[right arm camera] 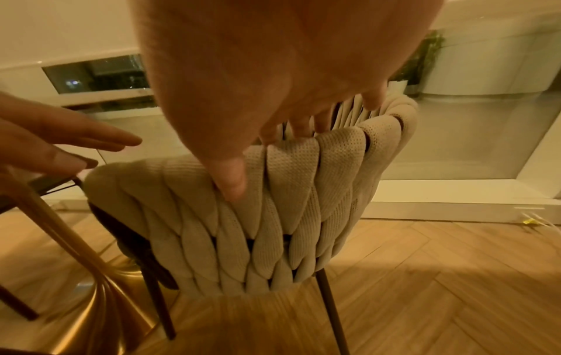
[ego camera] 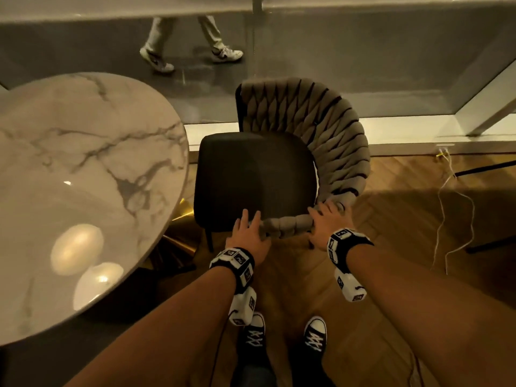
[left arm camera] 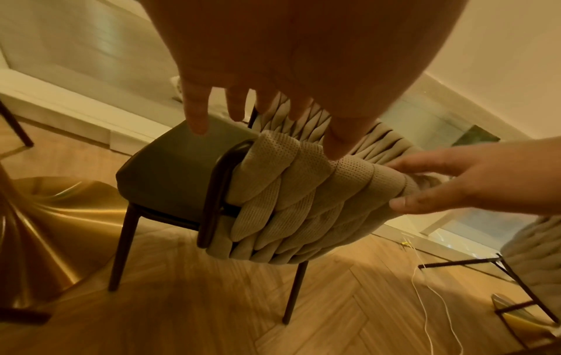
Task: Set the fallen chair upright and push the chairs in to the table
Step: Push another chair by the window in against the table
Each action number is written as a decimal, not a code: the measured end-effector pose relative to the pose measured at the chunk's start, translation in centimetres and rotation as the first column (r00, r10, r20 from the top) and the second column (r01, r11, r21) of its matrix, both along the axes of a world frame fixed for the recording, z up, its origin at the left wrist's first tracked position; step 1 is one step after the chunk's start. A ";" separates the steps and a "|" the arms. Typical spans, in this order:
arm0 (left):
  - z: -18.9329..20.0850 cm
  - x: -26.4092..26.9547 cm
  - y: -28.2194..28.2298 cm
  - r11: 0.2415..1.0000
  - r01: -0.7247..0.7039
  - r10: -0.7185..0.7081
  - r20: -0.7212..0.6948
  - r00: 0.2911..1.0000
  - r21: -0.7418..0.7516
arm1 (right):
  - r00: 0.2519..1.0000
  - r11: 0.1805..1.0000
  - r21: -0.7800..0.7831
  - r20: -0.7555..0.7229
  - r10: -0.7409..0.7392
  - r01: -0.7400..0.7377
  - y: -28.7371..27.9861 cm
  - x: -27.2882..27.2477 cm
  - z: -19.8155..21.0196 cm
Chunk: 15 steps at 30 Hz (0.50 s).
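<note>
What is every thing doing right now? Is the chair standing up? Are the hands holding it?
chair: upright on its legs, beside the table, seat not under the top
left hand: fingers straight, at the end of the woven backrest
right hand: fingers straight, resting on the woven backrest
table: standing, marble top bare
white cable: lying loose on the wooden floor

Beyond the furniture
A herringbone wood floor [ego camera: 391,219] carries a loose white cable [ego camera: 446,219] (running from the wall base); past the glass, a passer-by's legs in white sneakers [ego camera: 226,53]; potted plant [right arm camera: 425,57] outside.
</note>
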<state>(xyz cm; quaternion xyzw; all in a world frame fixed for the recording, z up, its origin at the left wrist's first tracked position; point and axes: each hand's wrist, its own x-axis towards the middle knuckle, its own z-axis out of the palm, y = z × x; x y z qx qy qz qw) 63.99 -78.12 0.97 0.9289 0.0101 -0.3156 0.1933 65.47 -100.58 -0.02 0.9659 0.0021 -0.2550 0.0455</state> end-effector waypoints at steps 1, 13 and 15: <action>-0.5 0.5 -0.5 1.000 -0.007 0.007 -0.020 1.000 -0.004 | 0.999 1.000 -0.004 -0.023 0.028 -0.028 -0.5 0.7 -0.5; -2.6 -1.4 -4.4 0.994 -0.100 0.096 -0.086 0.992 -0.049 | 0.982 0.991 -0.026 -0.143 0.123 -0.128 -3.1 0.1 -0.2; -2.9 -1.8 -4.7 0.993 -0.078 0.072 -0.073 0.995 -0.089 | 0.984 0.993 -0.031 -0.144 0.105 -0.111 -3.8 -0.7 -0.1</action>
